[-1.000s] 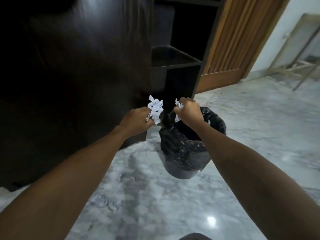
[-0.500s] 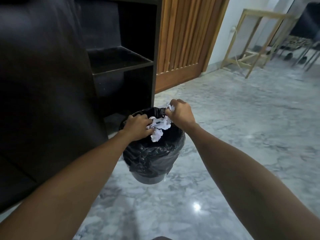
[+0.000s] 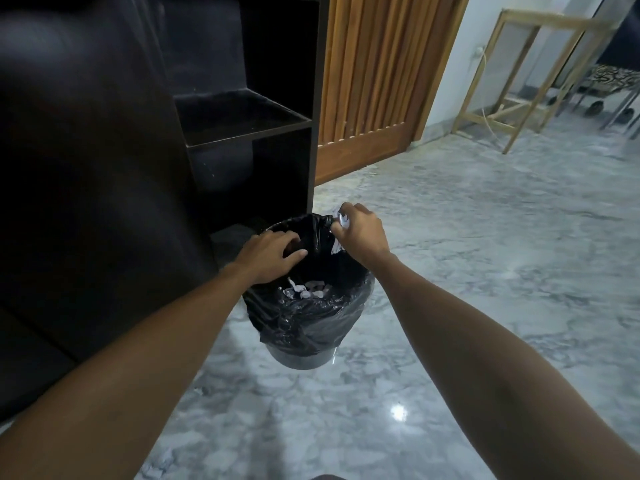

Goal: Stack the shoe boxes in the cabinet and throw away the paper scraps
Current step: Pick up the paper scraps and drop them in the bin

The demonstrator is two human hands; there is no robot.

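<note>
Emptied since the earlier frame, the left hand (image 3: 268,254) hangs loose-fingered over the bin (image 3: 304,327), dropped paper scraps (image 3: 306,291) inside, while the right hand (image 3: 360,233) pinches a last scrap (image 3: 341,220) above its far rim; no shoe boxes show.

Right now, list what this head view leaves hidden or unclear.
- Paper scraps in the right hand: mostly covered by its fingers.
- Bin bottom: dark, and the scraps there are too small to count.
- Cabinet: upper shelves cut off by the top edge; shoe boxes not visible.
- Left hand: fingertips in shadow.
</note>
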